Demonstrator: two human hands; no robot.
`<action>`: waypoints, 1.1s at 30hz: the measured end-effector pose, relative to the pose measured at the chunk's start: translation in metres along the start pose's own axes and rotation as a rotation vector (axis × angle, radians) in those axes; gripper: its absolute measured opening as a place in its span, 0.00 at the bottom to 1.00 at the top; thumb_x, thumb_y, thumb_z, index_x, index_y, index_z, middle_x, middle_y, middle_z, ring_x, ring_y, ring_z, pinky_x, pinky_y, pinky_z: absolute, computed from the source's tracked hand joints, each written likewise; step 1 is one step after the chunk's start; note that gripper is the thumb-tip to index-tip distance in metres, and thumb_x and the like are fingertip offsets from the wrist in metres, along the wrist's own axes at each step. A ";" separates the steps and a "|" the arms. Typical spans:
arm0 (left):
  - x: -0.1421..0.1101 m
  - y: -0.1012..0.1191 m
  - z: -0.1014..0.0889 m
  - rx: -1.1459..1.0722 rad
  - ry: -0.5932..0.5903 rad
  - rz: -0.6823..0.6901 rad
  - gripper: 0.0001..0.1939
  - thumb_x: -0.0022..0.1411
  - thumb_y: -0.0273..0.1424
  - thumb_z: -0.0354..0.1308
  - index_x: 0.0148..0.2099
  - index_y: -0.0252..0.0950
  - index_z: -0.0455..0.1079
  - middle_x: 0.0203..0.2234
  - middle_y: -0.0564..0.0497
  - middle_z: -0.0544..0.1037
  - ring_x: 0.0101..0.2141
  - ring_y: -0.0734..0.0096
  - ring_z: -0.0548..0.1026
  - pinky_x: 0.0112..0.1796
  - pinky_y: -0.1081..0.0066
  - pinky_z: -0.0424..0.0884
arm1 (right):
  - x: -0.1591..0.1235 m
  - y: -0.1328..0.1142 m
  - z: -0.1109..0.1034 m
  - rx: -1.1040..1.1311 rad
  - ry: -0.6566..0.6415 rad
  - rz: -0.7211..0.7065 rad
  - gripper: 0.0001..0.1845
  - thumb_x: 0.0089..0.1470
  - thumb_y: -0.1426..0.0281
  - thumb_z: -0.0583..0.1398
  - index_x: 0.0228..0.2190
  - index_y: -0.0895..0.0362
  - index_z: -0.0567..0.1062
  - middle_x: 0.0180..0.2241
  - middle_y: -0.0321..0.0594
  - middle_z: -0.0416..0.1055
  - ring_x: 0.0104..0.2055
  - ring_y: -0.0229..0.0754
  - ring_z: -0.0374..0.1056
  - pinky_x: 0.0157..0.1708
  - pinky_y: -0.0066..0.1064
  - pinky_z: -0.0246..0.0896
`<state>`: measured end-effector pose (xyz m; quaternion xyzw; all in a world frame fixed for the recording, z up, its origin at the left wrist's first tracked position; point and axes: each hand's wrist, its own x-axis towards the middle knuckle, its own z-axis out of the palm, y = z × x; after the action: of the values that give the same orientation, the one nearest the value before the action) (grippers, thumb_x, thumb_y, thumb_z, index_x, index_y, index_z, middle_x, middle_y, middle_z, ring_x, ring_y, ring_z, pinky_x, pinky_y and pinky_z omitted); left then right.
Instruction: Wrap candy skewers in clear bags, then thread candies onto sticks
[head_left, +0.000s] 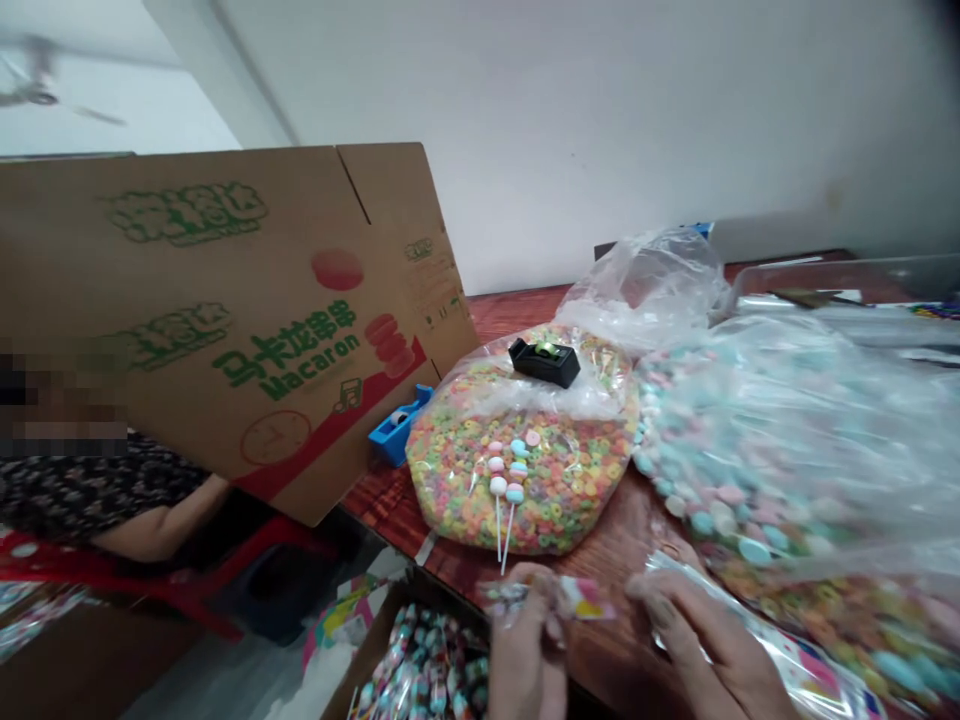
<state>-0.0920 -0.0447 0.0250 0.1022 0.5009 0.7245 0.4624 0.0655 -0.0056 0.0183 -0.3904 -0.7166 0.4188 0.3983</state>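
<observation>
My left hand (525,640) is closed around a small clear candy wrapper (589,598) with a pink and yellow print. Whether there is candy inside it is blurred. To its right, my right hand (705,640) has its thumb and fingers pinched together; anything between them is too small to make out. Under that hand lie shiny printed wrappers (814,665). Two candy skewers on white sticks, one a pink and white skewer (496,470) and one a blue and pink skewer (516,475), rest on a large bag of ring candies (450,480).
A black tape dispenser (546,362) sits on the candy bag, with a blue tape dispenser (399,425) beside it. A bag of pastel candies (757,450) covers the right side. Below is a box of wrapped skewers (427,665). A large carton (300,300) stands left, before a seated person (97,490).
</observation>
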 end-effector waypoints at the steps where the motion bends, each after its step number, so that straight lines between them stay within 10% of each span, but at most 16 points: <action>1: 0.005 0.015 -0.014 -0.003 0.043 0.028 0.20 0.39 0.38 0.76 0.24 0.33 0.68 0.11 0.60 0.62 0.15 0.83 0.59 0.19 0.81 0.56 | 0.011 -0.008 0.011 -0.001 -0.034 -0.008 0.14 0.64 0.60 0.51 0.37 0.50 0.74 0.36 0.39 0.76 0.40 0.45 0.73 0.39 0.29 0.68; 7: 0.023 0.056 -0.090 -0.130 0.200 0.062 0.19 0.43 0.36 0.75 0.29 0.35 0.68 0.11 0.63 0.58 0.14 0.85 0.57 0.19 0.81 0.58 | 0.071 -0.052 0.090 -0.394 -0.329 -0.074 0.14 0.64 0.67 0.51 0.37 0.53 0.76 0.38 0.43 0.76 0.38 0.47 0.74 0.37 0.34 0.65; 12: 0.034 0.050 -0.113 -0.169 0.266 0.056 0.25 0.42 0.40 0.75 0.25 0.37 0.61 0.11 0.63 0.55 0.13 0.85 0.56 0.17 0.81 0.53 | 0.095 -0.050 0.135 -0.590 -0.316 0.069 0.09 0.58 0.70 0.57 0.32 0.59 0.77 0.27 0.51 0.77 0.31 0.53 0.75 0.30 0.36 0.62; 20: 0.051 0.057 -0.112 -0.219 0.243 0.054 0.25 0.41 0.37 0.76 0.24 0.36 0.60 0.10 0.63 0.58 0.13 0.86 0.57 0.16 0.83 0.53 | 0.101 -0.024 0.134 -0.410 -0.241 0.169 0.08 0.55 0.73 0.54 0.27 0.56 0.72 0.30 0.50 0.77 0.34 0.50 0.73 0.32 0.33 0.57; 33: 0.071 0.062 -0.096 -0.265 0.180 0.054 0.18 0.40 0.32 0.77 0.27 0.34 0.69 0.16 0.61 0.67 0.16 0.84 0.64 0.20 0.81 0.64 | 0.116 -0.005 0.131 0.612 -0.344 0.616 0.15 0.55 0.54 0.50 0.29 0.52 0.64 0.14 0.21 0.51 0.11 0.29 0.44 0.12 0.22 0.42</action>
<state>-0.2251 -0.0548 0.0082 -0.0118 0.4375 0.8026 0.4054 -0.0972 0.0579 0.0079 -0.3744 -0.4665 0.7684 0.2277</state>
